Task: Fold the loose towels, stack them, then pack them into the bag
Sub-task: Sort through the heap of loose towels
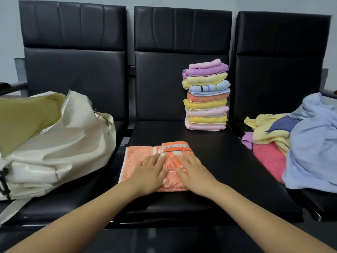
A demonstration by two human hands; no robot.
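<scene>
Your two hands cover the middle of the orange towel (142,161), so you cannot see how its fold lies beneath them. The white bag (54,143) runs off the left edge, and its inside shows only as a yellowish lining. The light blue cloth (313,147) is cut by the right edge and buries most of the pink towel (269,159) and yellow towel (268,132) under it.

I am wearing the single head camera, looking forward and down from close above my hands at the middle seat (182,136) of a bench, wide enough to be taking in its neighbours.
</scene>
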